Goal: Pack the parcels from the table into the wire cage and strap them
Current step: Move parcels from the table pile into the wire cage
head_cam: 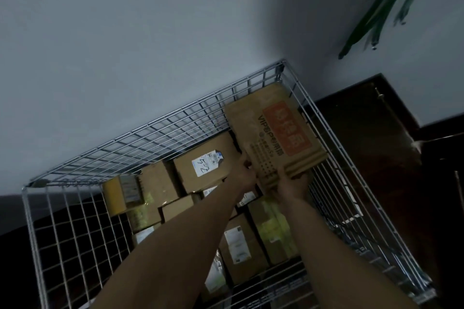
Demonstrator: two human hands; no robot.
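I look down into a silver wire cage (160, 128) that holds several brown cardboard parcels. Both my hands hold one large flat brown box with an orange printed panel (273, 130) in the cage's far right corner. My left hand (244, 170) grips its near left edge. My right hand (292, 184) grips its near end from below. A parcel with a white handwritten label (208, 162) lies just left of the box. More parcels (241, 251) lie under my forearms.
A pale wall rises behind the cage. Dark wooden furniture (371, 138) stands to the right of the cage. Green plant leaves (384, 10) hang at the top right. The cage's right side wall (351, 208) runs close to my right arm.
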